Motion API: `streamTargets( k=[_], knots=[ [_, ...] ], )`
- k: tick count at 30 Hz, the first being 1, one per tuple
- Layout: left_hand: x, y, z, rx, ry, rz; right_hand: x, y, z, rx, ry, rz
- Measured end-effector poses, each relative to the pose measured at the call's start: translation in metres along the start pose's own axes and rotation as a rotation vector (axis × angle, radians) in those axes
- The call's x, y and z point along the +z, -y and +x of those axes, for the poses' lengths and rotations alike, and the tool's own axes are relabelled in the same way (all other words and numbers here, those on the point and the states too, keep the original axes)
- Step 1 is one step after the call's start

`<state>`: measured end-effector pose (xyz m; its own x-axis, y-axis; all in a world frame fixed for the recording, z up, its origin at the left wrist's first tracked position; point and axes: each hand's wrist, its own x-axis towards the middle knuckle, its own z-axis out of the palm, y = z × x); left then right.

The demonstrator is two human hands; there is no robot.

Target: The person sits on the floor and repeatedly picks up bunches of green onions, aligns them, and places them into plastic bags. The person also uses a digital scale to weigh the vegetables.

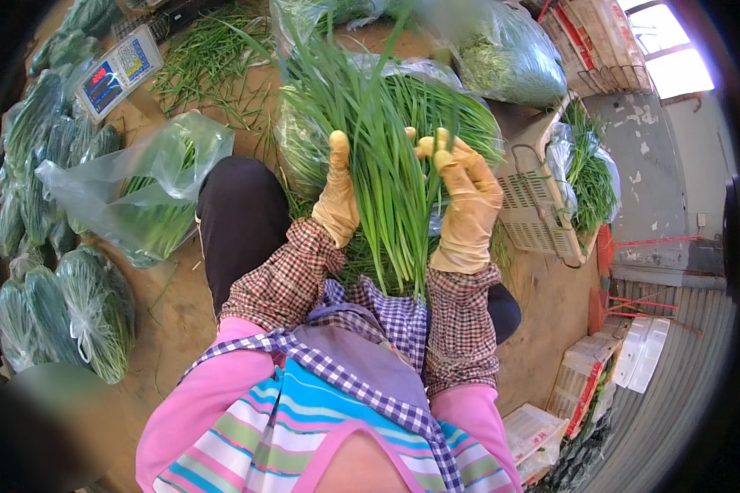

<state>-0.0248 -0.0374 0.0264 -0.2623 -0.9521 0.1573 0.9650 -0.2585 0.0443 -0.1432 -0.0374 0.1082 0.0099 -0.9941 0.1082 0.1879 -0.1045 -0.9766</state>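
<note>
Striped blue-and-pink cloth top (pixel 296 419) sits nearest, and on its far side the yellow-gloved left hand (pixel 335 205) grips the long-bladed green leaf bundle (pixel 386 189) while the yellow-gloved right hand (pixel 470 201) curls at its right edge, any pinch unclear; light, even support should limit bruising.

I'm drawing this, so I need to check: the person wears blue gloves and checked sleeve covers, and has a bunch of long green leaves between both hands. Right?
Not quite: in the head view the gloves are pale yellow, not blue. The checked sleeve covers and the bunch of long green leaves between the left hand and right hand are right.
</note>
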Motion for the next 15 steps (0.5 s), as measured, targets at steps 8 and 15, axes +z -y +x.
streamTargets(
  k=[8, 15],
  knots=[
    [-0.034, -0.022, 0.011, 0.208, -0.367, 0.203, -0.088, 0.026, -0.018, 0.024, 0.248, 0.753],
    [-0.051, -0.053, 0.012, 0.342, -0.338, 0.242, -0.193, 0.042, -0.063, -0.256, -0.373, 0.123]
  ],
)
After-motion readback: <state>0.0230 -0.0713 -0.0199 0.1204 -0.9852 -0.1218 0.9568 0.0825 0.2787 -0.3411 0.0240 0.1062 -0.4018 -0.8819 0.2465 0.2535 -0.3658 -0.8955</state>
